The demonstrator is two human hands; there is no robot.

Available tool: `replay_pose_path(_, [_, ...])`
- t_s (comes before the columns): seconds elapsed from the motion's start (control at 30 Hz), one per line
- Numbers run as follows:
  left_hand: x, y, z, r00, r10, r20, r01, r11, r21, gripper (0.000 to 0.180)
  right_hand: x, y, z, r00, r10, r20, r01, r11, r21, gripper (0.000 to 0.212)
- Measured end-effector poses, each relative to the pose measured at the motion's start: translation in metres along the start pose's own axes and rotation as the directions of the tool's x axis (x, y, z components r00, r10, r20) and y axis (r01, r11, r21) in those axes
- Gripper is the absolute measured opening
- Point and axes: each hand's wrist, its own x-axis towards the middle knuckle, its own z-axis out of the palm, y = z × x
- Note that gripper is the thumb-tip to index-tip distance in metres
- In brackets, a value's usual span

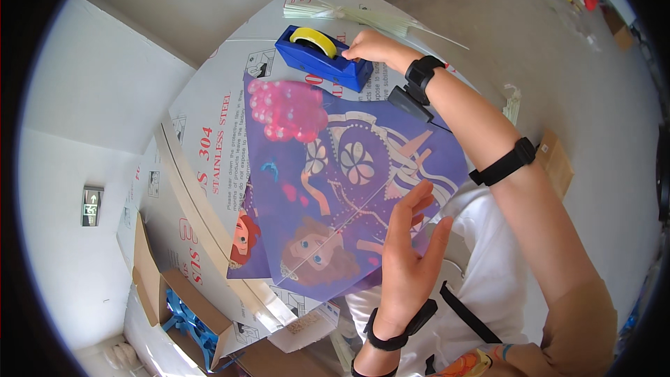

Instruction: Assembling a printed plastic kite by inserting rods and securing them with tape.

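Thumb spread wide, the left hand (pixel 410 262) is raised beside a purple cartoon-printed sheet (pixel 276 192) on the grey bench (pixel 202 108); farther, a blue tape dispenser (pixel 317 66) is touched by the right hand (pixel 370 47), its grip unclear; left, a white wall (pixel 66 160) is seen.

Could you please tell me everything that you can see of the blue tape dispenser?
The tape dispenser is a long, blue, plastic-looking block with a yellow roll around a dark centre, set in its open top. It stands upright, slanted across the printed grey tabletop, just beyond the purple sheet. The right hand meets its right end; whether it grips any tape there cannot be told.
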Motion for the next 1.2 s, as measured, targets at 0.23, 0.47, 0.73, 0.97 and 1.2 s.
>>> replay_pose_path(0.23, [0.008,-0.018,-0.011,0.997,-0.056,-0.049,0.052,0.996,-0.075,0.041,-0.005,-0.009,0.004,0.964,0.250,-0.089,-0.188,0.879,0.437,0.020])
replay_pose_path(0.47, [-0.004,0.001,0.001,0.998,-0.070,0.005,0.069,0.994,0.081,0.041,-0.010,-0.015,-0.001,0.916,0.380,0.127,-0.345,0.587,0.733,0.031])
replay_pose_path(0.73, [-0.026,0.037,0.028,0.988,-0.001,0.154,0.009,0.999,-0.050,0.043,-0.079,-0.022,-0.061,0.978,0.147,-0.149,-0.115,0.972,0.207,0.028])
replay_pose_path(0.97, [-0.014,0.054,0.050,0.978,-0.062,0.198,0.131,0.924,-0.359,0.040,-0.275,-0.003,-0.128,0.970,0.175,-0.171,-0.088,0.902,0.424,0.023])
replay_pose_path(1.2, [0.121,-0.011,0.055,0.913,-0.403,0.072,0.267,0.454,-0.850,0.040,-0.380,0.021,-0.165,0.897,0.341,-0.282,-0.197,0.879,0.435,0.024])
